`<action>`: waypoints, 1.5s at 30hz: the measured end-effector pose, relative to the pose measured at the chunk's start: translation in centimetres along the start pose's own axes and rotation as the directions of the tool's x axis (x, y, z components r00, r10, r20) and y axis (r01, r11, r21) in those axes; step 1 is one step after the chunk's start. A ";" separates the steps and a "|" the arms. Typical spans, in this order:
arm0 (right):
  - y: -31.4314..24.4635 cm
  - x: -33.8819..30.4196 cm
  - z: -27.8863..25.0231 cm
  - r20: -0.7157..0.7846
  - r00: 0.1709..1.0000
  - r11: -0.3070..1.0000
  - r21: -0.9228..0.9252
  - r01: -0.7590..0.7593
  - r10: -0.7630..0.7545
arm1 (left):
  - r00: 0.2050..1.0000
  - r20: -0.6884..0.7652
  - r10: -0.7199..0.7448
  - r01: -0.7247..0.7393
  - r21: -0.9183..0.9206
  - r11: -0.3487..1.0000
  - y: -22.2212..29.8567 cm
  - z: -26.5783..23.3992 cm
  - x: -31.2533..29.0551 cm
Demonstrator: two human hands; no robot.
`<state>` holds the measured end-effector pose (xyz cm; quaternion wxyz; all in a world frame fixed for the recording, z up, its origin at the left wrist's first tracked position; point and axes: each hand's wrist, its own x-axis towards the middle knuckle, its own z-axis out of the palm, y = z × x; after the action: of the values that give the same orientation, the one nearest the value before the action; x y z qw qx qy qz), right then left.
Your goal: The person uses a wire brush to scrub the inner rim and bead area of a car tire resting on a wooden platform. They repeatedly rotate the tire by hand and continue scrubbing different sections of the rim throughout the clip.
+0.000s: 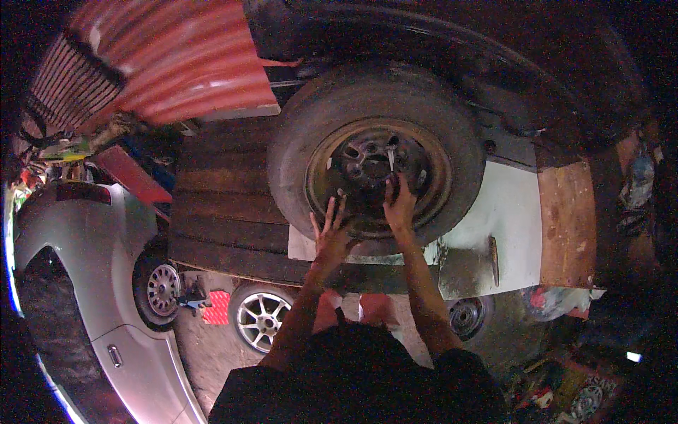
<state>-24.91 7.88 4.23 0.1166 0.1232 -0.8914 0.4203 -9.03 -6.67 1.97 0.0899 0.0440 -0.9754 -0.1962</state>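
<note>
A worn black tyre (296, 152) on a dark steel wheel rim (438, 173) lies on its side in front of me. My left hand (332, 233) is open, its fingers spread over the near left part of the rim and tyre. My right hand (400, 203) reaches over the near side of the rim, thumb and forefinger toward the hub. A slim shiny metal piece (392, 157) sits at those fingertips, and they seem closed on its lower end. Its exact kind is too dim to make out. Holes and bright spots surround the wheel's dark centre.
Dark wooden planks (226, 184) and a white panel (508, 212) lie under and beside the tyre. A silver car (106, 283) stands at left. On the floor are a silver spoked wheel (263, 321) and another wheel (466, 318). Red corrugated sheet (176, 56) is at far left.
</note>
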 end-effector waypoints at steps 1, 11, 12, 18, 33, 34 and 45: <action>-0.2 0.3 -0.5 0.077 0.996 0.998 -0.003 -0.055 0.055 | 1.000 0.024 -0.015 0.015 0.015 1.000 0.3 0.0 0.1; 0.3 -0.3 0.4 0.082 0.991 0.994 0.040 -0.106 0.103 | 1.000 0.019 -0.005 0.004 0.042 0.999 -0.2 1.3 0.4; -0.8 0.6 0.0 0.044 0.999 1.000 -0.005 -0.029 0.029 | 1.000 0.000 0.010 -0.010 0.073 0.997 -0.6 2.2 -0.1; 0.8 -0.2 0.2 0.120 0.988 0.994 -0.051 -0.096 0.101 | 0.996 0.084 -0.019 0.018 0.019 1.000 1.2 0.2 0.7; -2.6 1.1 -0.6 0.125 0.988 0.995 0.035 -0.095 0.090 | 0.999 0.042 0.000 -0.003 0.061 0.998 0.5 1.2 0.4; -1.9 0.8 -0.1 0.103 0.992 0.994 0.064 -0.084 0.077 | 0.997 0.069 -0.016 0.011 0.071 0.997 0.5 1.4 0.4; 2.2 -1.3 1.6 0.098 0.981 0.982 -0.108 -0.158 0.168 | 0.996 0.088 -0.013 0.009 0.042 0.999 0.2 2.0 0.5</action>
<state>-24.52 8.11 1.25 0.0398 0.0660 -0.9233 0.3763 -9.88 -5.79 0.30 0.0449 0.0425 -0.9821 -0.1780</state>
